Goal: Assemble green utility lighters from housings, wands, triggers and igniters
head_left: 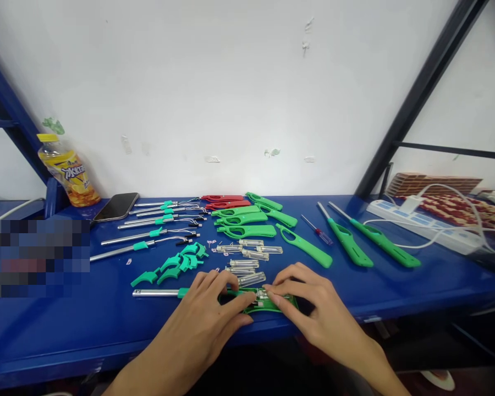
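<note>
A green lighter casing point(268, 306) lies open side up at the table's front edge, with a metal lighter tube point(157, 293) extending left from it. My left hand point(216, 308) is closed over the left part of the casing, its thumb and forefinger at the inner parts. With thumb and fingers together, my right hand point(309, 297) presses on a clear fuel tank point(263, 293) inside the casing. My fingers hide much of the interior. Just behind my hands lie several loose clear fuel tanks point(244, 264) and a pile of teal triggers point(180, 262).
Several wired metal tubes point(134, 247) lie left. Green casing halves point(307, 248) and red ones point(223, 198) lie behind. A screwdriver point(322, 235), two assembled lighters point(350, 242) and a power strip point(429, 226) are right. A phone point(116, 207) and bottle point(70, 173) stand back left.
</note>
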The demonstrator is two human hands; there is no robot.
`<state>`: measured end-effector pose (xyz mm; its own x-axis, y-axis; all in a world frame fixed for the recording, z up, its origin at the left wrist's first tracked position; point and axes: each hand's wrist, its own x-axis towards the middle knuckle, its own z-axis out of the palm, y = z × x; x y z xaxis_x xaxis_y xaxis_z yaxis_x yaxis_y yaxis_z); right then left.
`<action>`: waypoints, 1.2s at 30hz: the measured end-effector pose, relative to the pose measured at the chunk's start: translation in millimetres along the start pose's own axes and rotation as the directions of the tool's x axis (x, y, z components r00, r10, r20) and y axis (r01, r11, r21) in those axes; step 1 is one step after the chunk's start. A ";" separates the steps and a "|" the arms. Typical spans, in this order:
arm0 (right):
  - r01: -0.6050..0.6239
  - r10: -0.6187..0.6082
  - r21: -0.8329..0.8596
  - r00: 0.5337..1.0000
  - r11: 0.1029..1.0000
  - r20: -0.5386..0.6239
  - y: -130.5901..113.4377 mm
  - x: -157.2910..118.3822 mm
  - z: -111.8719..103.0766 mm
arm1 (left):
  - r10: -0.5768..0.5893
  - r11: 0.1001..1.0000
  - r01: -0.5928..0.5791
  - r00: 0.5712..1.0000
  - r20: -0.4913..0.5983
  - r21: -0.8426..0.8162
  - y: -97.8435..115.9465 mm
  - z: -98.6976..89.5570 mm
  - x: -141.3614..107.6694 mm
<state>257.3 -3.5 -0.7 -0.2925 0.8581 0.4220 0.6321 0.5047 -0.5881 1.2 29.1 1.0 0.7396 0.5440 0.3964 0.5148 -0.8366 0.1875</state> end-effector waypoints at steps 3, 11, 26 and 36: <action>-0.003 0.003 -0.016 1.000 1.000 -0.014 -4.5 0.3 2.0 | 0.027 0.999 -0.026 0.998 -0.052 0.019 -2.4 3.0 -1.6; -0.036 -0.053 -0.312 0.961 0.949 -0.272 29.2 5.4 -23.7 | 0.055 0.998 -0.051 0.992 -0.114 0.039 -5.2 5.6 -2.6; -0.229 -0.004 -0.509 0.909 0.830 -0.416 50.6 -24.7 -61.4 | -0.111 0.994 0.111 0.933 -0.342 -0.020 -10.3 -17.2 -10.4; 0.129 -0.120 -0.188 0.991 0.974 0.055 0.9 -2.8 -17.9 | -0.078 0.997 0.075 0.978 -0.195 -0.023 -37.5 -38.7 -20.3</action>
<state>271.6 -7.2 9.9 -0.4057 0.7951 0.4508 0.7125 0.5840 -0.3889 -49.9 46.9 20.7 0.5984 0.5847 0.5477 0.5591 -0.7944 0.2372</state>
